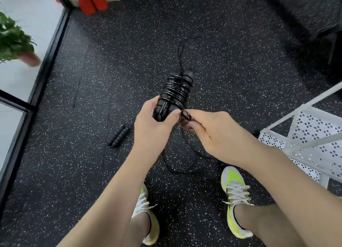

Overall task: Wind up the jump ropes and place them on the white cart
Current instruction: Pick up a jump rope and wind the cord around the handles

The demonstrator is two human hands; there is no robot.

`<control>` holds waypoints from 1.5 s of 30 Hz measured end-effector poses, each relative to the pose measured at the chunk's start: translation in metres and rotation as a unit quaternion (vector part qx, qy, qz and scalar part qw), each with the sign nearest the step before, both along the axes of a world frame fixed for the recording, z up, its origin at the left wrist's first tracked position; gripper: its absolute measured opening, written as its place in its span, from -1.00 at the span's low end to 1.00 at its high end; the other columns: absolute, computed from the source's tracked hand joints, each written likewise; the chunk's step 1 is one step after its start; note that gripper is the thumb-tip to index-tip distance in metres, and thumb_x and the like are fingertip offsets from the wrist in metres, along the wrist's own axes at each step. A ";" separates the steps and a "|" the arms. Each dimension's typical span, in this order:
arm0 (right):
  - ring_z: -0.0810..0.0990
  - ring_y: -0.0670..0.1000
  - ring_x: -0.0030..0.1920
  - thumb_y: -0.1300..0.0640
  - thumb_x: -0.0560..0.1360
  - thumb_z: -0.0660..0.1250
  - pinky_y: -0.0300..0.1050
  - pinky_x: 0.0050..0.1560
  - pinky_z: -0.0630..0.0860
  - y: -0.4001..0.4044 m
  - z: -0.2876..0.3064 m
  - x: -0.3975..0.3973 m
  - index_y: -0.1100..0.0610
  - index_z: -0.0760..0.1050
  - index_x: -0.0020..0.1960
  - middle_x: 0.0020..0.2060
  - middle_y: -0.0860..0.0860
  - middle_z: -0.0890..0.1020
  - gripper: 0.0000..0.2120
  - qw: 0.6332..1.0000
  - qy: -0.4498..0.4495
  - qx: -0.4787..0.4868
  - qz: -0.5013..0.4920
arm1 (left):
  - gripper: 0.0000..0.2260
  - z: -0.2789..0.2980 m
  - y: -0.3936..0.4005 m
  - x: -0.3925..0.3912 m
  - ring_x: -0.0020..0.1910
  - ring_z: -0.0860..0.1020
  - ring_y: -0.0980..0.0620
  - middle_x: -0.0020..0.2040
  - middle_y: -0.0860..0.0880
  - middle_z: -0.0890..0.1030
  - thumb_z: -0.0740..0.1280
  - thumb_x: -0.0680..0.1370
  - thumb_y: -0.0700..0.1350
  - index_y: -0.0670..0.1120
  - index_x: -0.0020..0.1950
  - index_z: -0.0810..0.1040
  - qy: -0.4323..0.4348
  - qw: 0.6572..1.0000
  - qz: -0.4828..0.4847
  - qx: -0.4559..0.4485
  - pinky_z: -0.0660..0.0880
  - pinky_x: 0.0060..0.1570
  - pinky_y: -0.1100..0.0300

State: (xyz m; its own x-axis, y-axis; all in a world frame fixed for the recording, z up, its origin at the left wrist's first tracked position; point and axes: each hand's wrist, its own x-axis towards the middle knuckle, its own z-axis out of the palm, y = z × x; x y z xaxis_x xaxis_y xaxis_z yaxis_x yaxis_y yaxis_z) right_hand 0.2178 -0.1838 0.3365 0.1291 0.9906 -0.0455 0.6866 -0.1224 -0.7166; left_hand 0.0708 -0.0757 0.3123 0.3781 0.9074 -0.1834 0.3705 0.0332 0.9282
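The black rope (pixel 175 91) is partly wound: glossy thin cord lies in tight coils round its two ribbed handles, which are held together and point away from the person, above the floor (pixel 111 61) and in front of the shoes (pixel 235 196). The rest of the cord hangs loose from the bundle, curving down in a loop to the floor just ahead of the shoes, and one strand trails away beyond the bundle.

The left hand (pixel 153 124) wraps the near end of the handles, fingers curled round them and thumb across the top; its grip is full on the bundle. The right hand (pixel 209 131), just right of the bundle, pinches a small loop of the cord between thumb and fingertips, a narrow grip, wrist raised and forearm coming from the lower right.

A second rope (pixel 119 135), with matt ribbed handles side by side, lies on the floor left of the bundle. The floor is dark rubber with pale speckles. The white cart (pixel 305 135), of perforated metal with thin rails, stands right of the bundle.
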 end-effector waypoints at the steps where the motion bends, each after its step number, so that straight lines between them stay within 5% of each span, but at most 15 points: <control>1: 0.69 -0.01 -0.12 0.16 0.68 0.17 0.03 -0.10 0.64 0.000 -0.001 -0.002 -0.16 0.40 0.25 -0.05 -0.08 0.68 -0.75 1.000 -0.002 -0.007 0.013 | -0.49 0.000 0.000 0.001 0.15 0.65 0.16 0.16 0.15 0.69 0.53 0.45 0.00 0.08 0.38 0.52 -0.001 1.000 0.003 0.001 0.55 0.30 -0.02; 7: 0.64 -0.14 -0.21 0.01 0.62 0.29 -0.04 -0.13 0.56 0.004 -0.003 0.005 -0.01 0.52 0.21 -0.13 -0.13 0.72 -0.82 1.000 0.006 0.016 -0.025 | -0.43 0.000 -0.007 0.003 0.24 0.59 0.19 0.24 0.17 0.64 0.52 0.47 -0.02 0.09 0.46 0.45 0.018 0.999 -0.025 0.022 0.51 0.33 0.04; 11: 0.69 -0.15 -0.19 0.14 0.55 0.43 -0.02 -0.07 0.62 0.005 -0.001 0.006 0.03 0.61 0.02 -0.24 -0.14 0.71 -0.93 0.996 0.064 0.037 -0.047 | -0.40 0.002 -0.014 0.006 0.27 0.54 0.25 0.32 0.17 0.58 0.45 0.58 -0.16 0.07 0.58 0.34 0.044 0.995 -0.072 0.061 0.45 0.32 0.27; 15: 0.69 -0.21 -0.27 0.37 0.53 0.40 -0.43 -0.19 0.55 0.003 0.002 0.014 0.09 0.69 0.01 -0.27 -0.24 0.69 -0.79 0.988 0.094 0.071 -0.103 | -0.44 0.005 -0.018 0.006 0.18 0.46 0.54 0.24 0.37 0.50 0.34 0.65 -0.23 0.02 0.62 0.27 0.041 0.992 -0.110 0.052 0.35 0.19 0.55; 17: 0.69 -0.21 -0.32 0.35 0.52 0.43 -0.42 -0.21 0.55 0.004 0.003 0.014 0.02 0.65 -0.06 -0.31 -0.24 0.70 -0.78 0.985 0.106 0.059 -0.121 | -0.44 0.006 -0.020 0.006 0.09 0.43 0.62 0.16 0.44 0.44 0.33 0.65 -0.26 0.00 0.62 0.29 0.045 0.991 -0.109 0.060 0.31 0.05 0.64; 20: 0.67 -0.21 -0.37 0.21 0.47 0.50 -0.31 -0.22 0.56 0.006 0.003 0.010 -0.03 0.50 -0.13 -0.34 -0.18 0.69 -0.79 0.981 0.113 0.035 -0.157 | -0.43 0.005 -0.020 0.007 0.04 0.47 0.59 0.09 0.43 0.47 0.37 0.62 -0.28 0.00 0.59 0.33 0.049 0.990 -0.106 0.074 0.33 0.00 0.63; 24: 0.68 -0.17 -0.37 0.18 0.46 0.51 -0.15 -0.11 0.62 0.007 0.006 0.009 -0.20 0.55 -0.07 -0.34 -0.17 0.70 -0.72 0.977 0.110 0.042 -0.179 | -0.45 0.003 -0.019 0.007 0.08 0.45 0.60 0.12 0.45 0.46 0.40 0.62 -0.23 0.02 0.58 0.34 0.050 0.990 -0.113 0.072 0.32 0.02 0.64; 33: 0.67 -0.18 -0.18 0.24 0.58 0.37 -0.16 0.03 0.55 0.008 0.003 0.006 -0.04 0.59 0.19 -0.23 -0.13 0.71 -0.74 0.993 0.042 -0.002 -0.110 | -0.44 0.002 -0.015 0.003 0.03 0.46 0.56 0.09 0.41 0.48 0.37 0.61 -0.26 0.07 0.57 0.34 0.060 0.990 -0.105 0.078 0.31 -0.03 0.64; 37: 0.66 -0.18 -0.37 0.13 0.50 0.48 -0.06 -0.10 0.64 0.010 0.007 0.013 -0.02 0.61 -0.07 -0.35 -0.11 0.70 -0.92 0.988 0.048 -0.031 -0.147 | -0.44 0.000 -0.023 0.004 0.03 0.50 0.49 0.10 0.38 0.51 0.38 0.61 -0.26 0.09 0.55 0.36 0.061 0.987 -0.127 0.083 0.39 -0.05 0.56; 41: 0.63 -0.15 -0.41 0.07 0.47 0.51 -0.30 -0.31 0.51 0.009 0.002 0.011 -0.05 0.67 -0.12 -0.40 -0.14 0.66 -0.96 0.982 0.044 -0.008 -0.184 | -0.45 -0.005 -0.025 0.006 0.12 0.51 0.43 0.16 0.35 0.53 0.39 0.60 -0.27 0.10 0.52 0.38 0.049 0.989 -0.118 0.079 0.40 0.01 0.54; 45: 0.57 -0.20 -0.23 0.12 0.44 0.55 -0.38 -0.17 0.43 0.010 -0.004 0.005 -0.06 0.72 -0.09 -0.24 -0.16 0.64 -0.90 0.975 0.049 0.069 -0.204 | -0.49 -0.004 -0.023 0.007 0.19 0.50 0.40 0.26 0.22 0.56 0.38 0.60 -0.28 0.04 0.49 0.38 0.019 0.993 -0.105 0.050 0.34 0.04 0.60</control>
